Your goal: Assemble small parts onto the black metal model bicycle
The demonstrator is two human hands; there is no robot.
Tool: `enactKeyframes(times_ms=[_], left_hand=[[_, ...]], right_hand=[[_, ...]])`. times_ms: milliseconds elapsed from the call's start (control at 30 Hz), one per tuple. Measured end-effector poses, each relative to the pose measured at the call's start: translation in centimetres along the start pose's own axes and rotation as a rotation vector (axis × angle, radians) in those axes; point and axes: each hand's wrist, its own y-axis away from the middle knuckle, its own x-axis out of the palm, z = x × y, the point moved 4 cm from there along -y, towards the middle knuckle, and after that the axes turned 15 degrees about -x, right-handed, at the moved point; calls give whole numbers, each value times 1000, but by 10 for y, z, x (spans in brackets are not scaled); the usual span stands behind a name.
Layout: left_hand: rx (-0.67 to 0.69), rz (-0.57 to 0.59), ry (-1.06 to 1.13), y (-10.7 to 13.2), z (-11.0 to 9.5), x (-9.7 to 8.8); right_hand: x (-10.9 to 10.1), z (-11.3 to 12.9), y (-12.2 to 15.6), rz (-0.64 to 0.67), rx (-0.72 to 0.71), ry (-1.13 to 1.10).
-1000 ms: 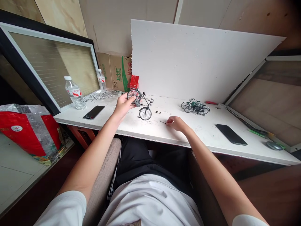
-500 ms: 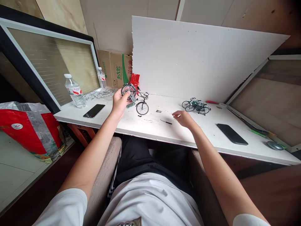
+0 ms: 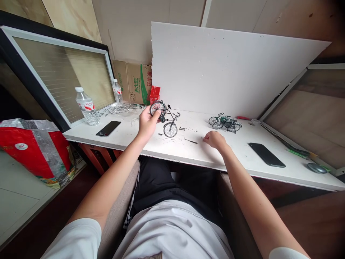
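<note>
My left hand [image 3: 147, 121] grips a small black model bicycle [image 3: 166, 118] by its rear wheel, tilting it so the front wheel rests on the white table [image 3: 231, 153]. My right hand [image 3: 215, 139] rests on the table with fingers curled in a pinch over a tiny part I cannot make out. A thin dark screwdriver [image 3: 190, 141] lies between the hands. Small loose bits [image 3: 181, 128] lie near the bicycle.
Two green model bicycles [image 3: 225, 122] stand farther right. Black phones lie at the left [image 3: 108, 128] and right [image 3: 266, 154]. Water bottles [image 3: 86, 106], metal parts sheets [image 3: 121, 108], a cardboard box [image 3: 134, 86] and a white foam board [image 3: 229, 68] line the back. A grey mouse [image 3: 316, 167] sits far right.
My left hand has moved the black bicycle a little to the right. My right hand left the screwdriver on the table and now pinches at the table just right of it.
</note>
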Motion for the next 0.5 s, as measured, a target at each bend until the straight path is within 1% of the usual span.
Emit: enactKeyframes(times_ms=[67, 133, 167, 233, 300, 367, 433, 500], left_hand=[[4, 48, -19, 4, 10, 9], [6, 107, -25, 8, 23, 19], [8, 129, -33, 11, 29, 24], [3, 173, -53, 16, 40, 34], [7, 198, -72, 21, 47, 41], [11, 223, -95, 26, 49, 46], [22, 243, -115, 30, 47, 49], [44, 254, -124, 34, 43, 52]], right_hand=[[1, 8, 1, -26, -21, 55], [-1, 14, 2, -77, -22, 33], [-2, 16, 3, -111, -22, -26], [-8, 20, 4, -195, -49, -243], [-19, 25, 6, -310, -120, -517], [-35, 31, 10, -450, -223, -735], [-54, 40, 19, -581, -322, -846], [-71, 53, 30, -679, -400, -892]])
